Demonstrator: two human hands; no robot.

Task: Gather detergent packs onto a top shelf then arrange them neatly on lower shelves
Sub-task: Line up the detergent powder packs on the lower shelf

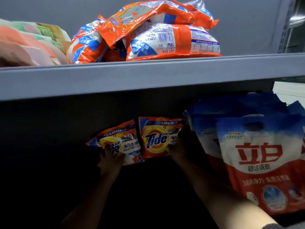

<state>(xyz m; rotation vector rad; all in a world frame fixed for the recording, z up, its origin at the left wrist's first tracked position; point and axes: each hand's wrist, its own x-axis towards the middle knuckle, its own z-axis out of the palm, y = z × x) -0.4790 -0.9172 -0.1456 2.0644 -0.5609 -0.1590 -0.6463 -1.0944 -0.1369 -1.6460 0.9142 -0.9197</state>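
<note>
Two orange plastic Tide detergent packs stand side by side on the dark lower shelf: the left hand grips the left pack, the right hand grips the right pack. Just right stand large white-and-red Liby bags. More orange packs lie heaped on the grey metal top shelf.

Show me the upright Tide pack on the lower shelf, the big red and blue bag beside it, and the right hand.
Upright Tide pack (156, 139), head view, on its logo.
Big red and blue bag (260, 156), head view, on its red lettering.
Right hand (177, 148), head view, on its back.
</note>
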